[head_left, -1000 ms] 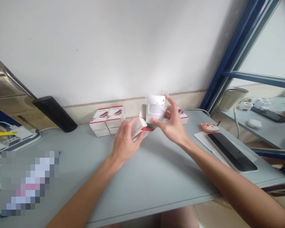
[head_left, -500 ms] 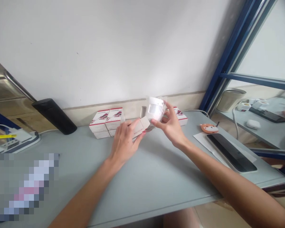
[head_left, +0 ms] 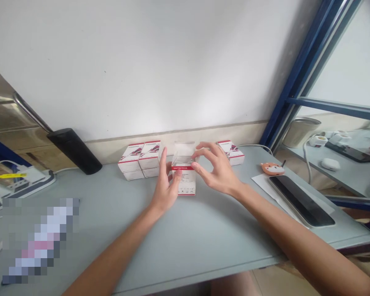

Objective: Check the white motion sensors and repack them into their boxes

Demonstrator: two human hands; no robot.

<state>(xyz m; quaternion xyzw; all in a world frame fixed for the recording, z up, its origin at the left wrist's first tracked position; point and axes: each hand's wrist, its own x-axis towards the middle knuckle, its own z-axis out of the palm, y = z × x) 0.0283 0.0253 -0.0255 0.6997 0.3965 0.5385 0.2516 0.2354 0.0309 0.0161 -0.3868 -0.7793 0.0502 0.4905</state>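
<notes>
A small white and red cardboard box printed "DETECTOR" (head_left: pixel 187 185) stands upright on the desk with its top flap raised. My left hand (head_left: pixel 166 185) is closed around the box's left side, thumb on the front face. My right hand (head_left: pixel 217 168) is curled at the top right rim, thumb and index fingertip close together on the box's edge. Something clear and whitish, perhaps a plastic wrapper (head_left: pixel 183 160), shows in the opening. The white device seen earlier is hidden. Several similar closed boxes (head_left: pixel 138 158) stand to the left, and another box (head_left: pixel 232 152) is behind my right hand.
A black cylinder (head_left: pixel 77 152) leans at the back left near a power strip (head_left: pixel 27 185). To the right lie a phone (head_left: pixel 302 200), white paper (head_left: pixel 262 183) and an orange animal-shaped item (head_left: pixel 271 168). A blue-framed glass partition (head_left: pixel 327 102) borders the right side.
The box has gone from tilted to upright on the desk. The wrapped white device in my right hand has gone out of sight at the box, and that hand has come down to its rim.
</notes>
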